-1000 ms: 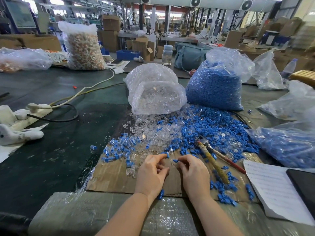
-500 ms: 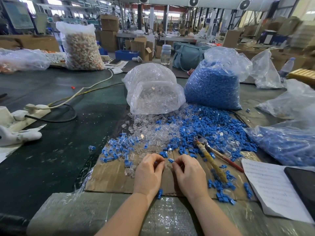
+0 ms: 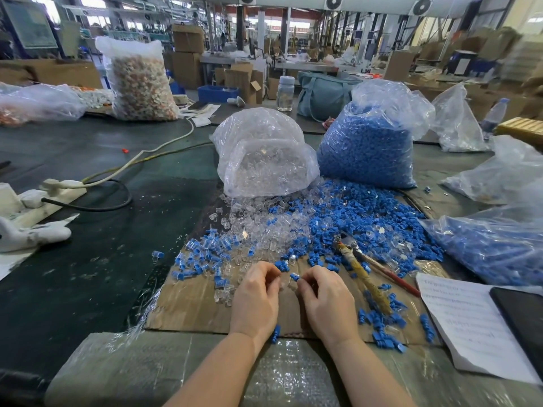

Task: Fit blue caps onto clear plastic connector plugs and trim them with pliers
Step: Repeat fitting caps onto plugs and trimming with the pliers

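Now: right hand (image 3: 324,301) pinches small blue plastic cap (image 3: 294,277); left hand (image 3: 257,298) fingers curled, contents unclear.
Cap may slip among loose parts on the cardboard sheet (image 3: 188,306) near the bench's front edge.

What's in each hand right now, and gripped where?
Right hand pinches a blue cap at its near end. Left hand has its fingers curled round something small; what it is cannot be told.
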Motion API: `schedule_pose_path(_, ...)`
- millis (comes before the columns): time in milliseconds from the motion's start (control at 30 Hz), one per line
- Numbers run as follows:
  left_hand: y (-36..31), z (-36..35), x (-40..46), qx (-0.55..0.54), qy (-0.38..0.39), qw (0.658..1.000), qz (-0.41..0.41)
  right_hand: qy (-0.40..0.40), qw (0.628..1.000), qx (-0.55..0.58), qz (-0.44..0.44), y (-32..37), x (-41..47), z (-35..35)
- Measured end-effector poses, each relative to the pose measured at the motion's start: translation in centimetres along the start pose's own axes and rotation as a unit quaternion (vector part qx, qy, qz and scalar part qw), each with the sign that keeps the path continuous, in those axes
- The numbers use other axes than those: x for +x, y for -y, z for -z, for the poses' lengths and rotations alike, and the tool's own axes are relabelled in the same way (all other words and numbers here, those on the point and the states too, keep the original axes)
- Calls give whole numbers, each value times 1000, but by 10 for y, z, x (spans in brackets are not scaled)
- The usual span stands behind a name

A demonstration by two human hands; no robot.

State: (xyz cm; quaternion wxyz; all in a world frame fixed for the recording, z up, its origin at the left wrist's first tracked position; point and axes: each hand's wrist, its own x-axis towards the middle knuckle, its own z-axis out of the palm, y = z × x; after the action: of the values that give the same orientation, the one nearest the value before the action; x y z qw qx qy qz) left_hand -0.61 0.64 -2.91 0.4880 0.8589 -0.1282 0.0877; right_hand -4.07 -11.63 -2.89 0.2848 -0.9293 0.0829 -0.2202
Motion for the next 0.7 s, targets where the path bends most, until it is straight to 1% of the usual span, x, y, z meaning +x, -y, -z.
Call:
schedule_pose_path(200,1,-1,-1,34,30,999,-28,3,1000,4,0,1,0,1)
schedule_pose_path(467,1,2,0,-21,10,1000,9,8,1000,16,17,0,-1,0)
schedule_pose_path(700,-1,4,-2,-38,38,998,10,6,999,13,38,1,-3,0)
